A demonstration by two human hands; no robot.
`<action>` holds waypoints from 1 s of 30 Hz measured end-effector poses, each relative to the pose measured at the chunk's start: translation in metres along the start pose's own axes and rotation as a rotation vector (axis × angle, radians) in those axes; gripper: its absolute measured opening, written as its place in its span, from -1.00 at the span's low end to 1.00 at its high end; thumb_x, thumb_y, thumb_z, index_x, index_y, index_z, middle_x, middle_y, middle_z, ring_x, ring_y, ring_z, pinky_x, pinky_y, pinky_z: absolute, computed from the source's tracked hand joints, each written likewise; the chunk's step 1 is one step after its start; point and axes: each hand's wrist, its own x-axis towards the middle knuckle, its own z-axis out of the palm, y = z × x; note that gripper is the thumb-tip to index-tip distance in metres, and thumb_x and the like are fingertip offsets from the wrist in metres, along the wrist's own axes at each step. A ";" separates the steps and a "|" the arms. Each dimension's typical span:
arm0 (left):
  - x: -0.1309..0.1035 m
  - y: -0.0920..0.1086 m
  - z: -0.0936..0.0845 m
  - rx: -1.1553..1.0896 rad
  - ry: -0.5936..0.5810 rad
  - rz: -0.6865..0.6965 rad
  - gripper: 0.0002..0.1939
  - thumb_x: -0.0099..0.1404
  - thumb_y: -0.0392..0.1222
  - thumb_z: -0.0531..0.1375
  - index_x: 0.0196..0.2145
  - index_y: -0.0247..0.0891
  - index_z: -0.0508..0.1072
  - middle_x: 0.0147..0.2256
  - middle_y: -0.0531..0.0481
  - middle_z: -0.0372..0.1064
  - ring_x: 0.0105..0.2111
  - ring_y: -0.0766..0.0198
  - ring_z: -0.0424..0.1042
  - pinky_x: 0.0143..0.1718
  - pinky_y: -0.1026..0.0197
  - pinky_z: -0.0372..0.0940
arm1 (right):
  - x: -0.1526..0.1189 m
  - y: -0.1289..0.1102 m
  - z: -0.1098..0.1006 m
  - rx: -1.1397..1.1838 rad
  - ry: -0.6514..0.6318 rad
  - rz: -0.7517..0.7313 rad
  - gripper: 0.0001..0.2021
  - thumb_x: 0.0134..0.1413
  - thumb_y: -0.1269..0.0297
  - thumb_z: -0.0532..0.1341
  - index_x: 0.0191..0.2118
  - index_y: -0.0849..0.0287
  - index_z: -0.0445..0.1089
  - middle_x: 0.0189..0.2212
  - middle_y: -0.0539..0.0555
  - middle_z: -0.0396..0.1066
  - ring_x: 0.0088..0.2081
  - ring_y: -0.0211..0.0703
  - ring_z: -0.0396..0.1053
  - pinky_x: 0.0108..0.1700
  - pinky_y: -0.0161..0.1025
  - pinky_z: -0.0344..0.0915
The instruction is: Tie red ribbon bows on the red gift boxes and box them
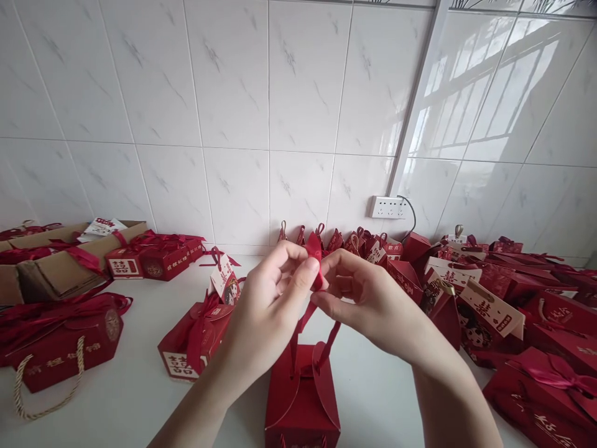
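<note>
A red gift box (302, 407) with curved top flaps stands on the white table in front of me. Red ribbon (315, 249) runs up from two places in its top to my fingers. Above the box, my left hand (275, 298) pinches the ribbon between thumb and forefinger. My right hand (359, 292) is closed on the same ribbon just beside it, thumb and fingertips close together. Part of the ribbon is hidden behind my fingers. Left of my left forearm sits another red box (198, 336) with a ribbon bow and a white tag (224, 277).
At left are a cardboard carton (65, 270) with ribboned items and a red box with a rope handle (74, 354). Many red boxes (494, 298) crowd the right side. A row of small red packages lines the tiled wall, below a power strip (388, 207).
</note>
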 end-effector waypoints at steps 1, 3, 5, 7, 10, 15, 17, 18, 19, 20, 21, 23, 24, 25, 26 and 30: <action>0.000 0.000 0.001 0.019 0.002 0.011 -0.81 0.33 -0.09 0.09 -0.40 -0.21 0.33 -0.47 0.10 0.34 -0.51 0.43 0.28 -0.49 0.40 0.18 | 0.000 -0.001 0.001 -0.048 0.023 -0.004 -0.92 0.06 0.43 0.17 -0.35 0.11 0.26 -0.43 -0.06 0.32 -0.43 -0.31 0.28 -0.43 -0.36 0.24; 0.000 0.000 0.003 0.052 -0.013 0.003 -0.80 0.34 -0.08 0.08 -0.39 -0.21 0.33 -0.48 0.11 0.33 -0.52 0.45 0.25 -0.52 0.40 0.16 | 0.000 -0.002 0.003 -0.168 0.084 0.004 -0.89 0.03 0.46 0.16 -0.38 0.11 0.23 -0.49 -0.07 0.31 -0.46 -0.30 0.27 -0.46 -0.37 0.21; 0.000 -0.001 0.004 0.085 -0.026 -0.019 -0.79 0.34 -0.05 0.07 -0.38 -0.20 0.33 -0.48 0.11 0.31 -0.53 0.45 0.23 -0.55 0.40 0.13 | 0.001 -0.003 0.006 -0.323 0.165 0.006 -0.88 -0.01 0.47 0.16 -0.39 0.11 0.21 -0.53 -0.08 0.30 -0.53 -0.32 0.23 -0.53 -0.38 0.15; 0.001 -0.002 0.004 0.115 -0.019 -0.026 -0.78 0.34 -0.03 0.07 -0.37 -0.20 0.33 -0.49 0.12 0.27 -0.52 0.44 0.21 -0.55 0.40 0.12 | 0.001 -0.004 0.010 -0.482 0.253 -0.018 -0.87 -0.04 0.49 0.17 -0.38 0.12 0.23 -0.52 -0.06 0.30 -0.57 -0.33 0.18 -0.56 -0.39 0.10; 0.002 -0.004 0.002 0.112 -0.004 0.002 -0.80 0.34 -0.05 0.08 -0.38 -0.20 0.32 -0.51 0.15 0.21 -0.54 0.47 0.17 -0.57 0.42 0.10 | 0.001 -0.004 0.017 -0.655 0.360 -0.068 -0.90 0.00 0.45 0.17 -0.36 0.14 0.24 -0.51 -0.04 0.32 -0.60 -0.34 0.16 -0.59 -0.39 0.07; 0.003 -0.003 -0.002 0.076 -0.007 0.046 -0.83 0.34 -0.13 0.08 -0.39 -0.21 0.31 -0.52 0.17 0.20 -0.56 0.50 0.19 -0.57 0.47 0.11 | 0.002 -0.001 0.025 -0.789 0.377 -0.147 -0.91 0.05 0.46 0.14 -0.27 0.20 0.29 -0.67 -0.09 0.26 -0.68 -0.30 0.19 -0.63 -0.38 0.05; 0.003 -0.002 -0.003 0.080 -0.002 0.046 -0.82 0.34 -0.13 0.08 -0.40 -0.21 0.31 -0.52 0.16 0.22 -0.54 0.50 0.22 -0.54 0.47 0.14 | 0.003 0.000 0.025 -0.759 0.370 -0.169 -0.84 0.04 0.47 0.15 -0.21 0.22 0.30 -0.60 -0.02 0.37 -0.61 -0.24 0.32 -0.59 -0.37 0.13; 0.003 -0.002 -0.004 0.083 -0.003 0.044 -0.82 0.34 -0.13 0.08 -0.40 -0.22 0.31 -0.51 0.16 0.23 -0.53 0.50 0.23 -0.53 0.47 0.16 | 0.004 0.000 0.024 -0.711 0.355 -0.170 -0.82 0.04 0.47 0.15 -0.18 0.22 0.31 -0.55 0.01 0.42 -0.55 -0.20 0.38 -0.56 -0.36 0.18; 0.003 -0.002 -0.004 0.085 -0.003 0.040 -0.82 0.35 -0.14 0.08 -0.41 -0.22 0.31 -0.51 0.15 0.24 -0.52 0.49 0.25 -0.52 0.47 0.17 | 0.004 0.000 0.024 -0.643 0.334 -0.167 -0.81 0.05 0.47 0.15 -0.17 0.21 0.32 -0.51 0.03 0.45 -0.50 -0.18 0.42 -0.52 -0.36 0.24; 0.003 -0.002 -0.005 0.088 -0.003 0.036 -0.81 0.35 -0.14 0.08 -0.41 -0.22 0.31 -0.50 0.15 0.26 -0.51 0.49 0.26 -0.51 0.47 0.19 | 0.004 -0.001 0.022 -0.565 0.310 -0.160 -0.81 0.06 0.48 0.15 -0.17 0.20 0.34 -0.46 0.04 0.48 -0.44 -0.18 0.46 -0.47 -0.35 0.30; 0.003 -0.002 -0.005 0.091 0.000 0.031 -0.81 0.35 -0.13 0.08 -0.41 -0.22 0.32 -0.50 0.15 0.27 -0.50 0.48 0.28 -0.49 0.46 0.20 | 0.005 -0.001 0.021 -0.485 0.287 -0.152 -0.81 0.06 0.48 0.14 -0.18 0.19 0.36 -0.42 0.04 0.50 -0.39 -0.18 0.48 -0.40 -0.33 0.35; 0.004 -0.002 -0.007 0.089 0.005 0.022 -0.80 0.34 -0.12 0.08 -0.41 -0.22 0.32 -0.50 0.14 0.28 -0.49 0.46 0.30 -0.47 0.43 0.23 | 0.004 -0.001 0.018 -0.347 0.258 -0.138 -0.83 0.06 0.47 0.16 -0.22 0.15 0.40 -0.32 0.03 0.52 -0.30 -0.19 0.49 -0.27 -0.31 0.40; 0.004 -0.002 -0.008 0.085 0.006 0.017 -0.80 0.34 -0.11 0.08 -0.41 -0.22 0.32 -0.50 0.14 0.28 -0.49 0.46 0.30 -0.46 0.42 0.24 | 0.004 -0.002 0.016 -0.287 0.243 -0.129 -0.84 0.06 0.45 0.18 -0.23 0.14 0.42 -0.28 0.02 0.53 -0.26 -0.19 0.49 -0.21 -0.29 0.41; 0.004 -0.003 -0.009 0.078 0.007 0.012 -0.80 0.34 -0.10 0.08 -0.41 -0.22 0.31 -0.50 0.14 0.28 -0.49 0.45 0.31 -0.46 0.41 0.25 | 0.003 -0.002 0.014 -0.228 0.225 -0.118 -0.85 0.05 0.42 0.21 -0.23 0.13 0.44 -0.25 0.01 0.53 -0.22 -0.18 0.49 -0.16 -0.28 0.41; 0.005 -0.003 -0.009 0.069 0.009 0.009 -0.79 0.34 -0.09 0.08 -0.42 -0.22 0.31 -0.50 0.14 0.28 -0.49 0.44 0.31 -0.45 0.39 0.25 | 0.002 -0.003 0.011 -0.167 0.203 -0.105 -0.86 0.04 0.38 0.23 -0.22 0.12 0.45 -0.24 0.02 0.53 -0.20 -0.17 0.49 -0.15 -0.26 0.42; 0.004 -0.004 -0.011 0.053 0.032 0.005 -0.78 0.33 -0.06 0.10 -0.42 -0.21 0.31 -0.51 0.12 0.27 -0.47 0.42 0.31 -0.43 0.37 0.25 | -0.002 -0.003 0.006 0.046 0.177 -0.078 -0.89 0.04 0.28 0.28 -0.28 0.14 0.47 -0.34 0.04 0.53 -0.27 -0.18 0.50 -0.26 -0.31 0.46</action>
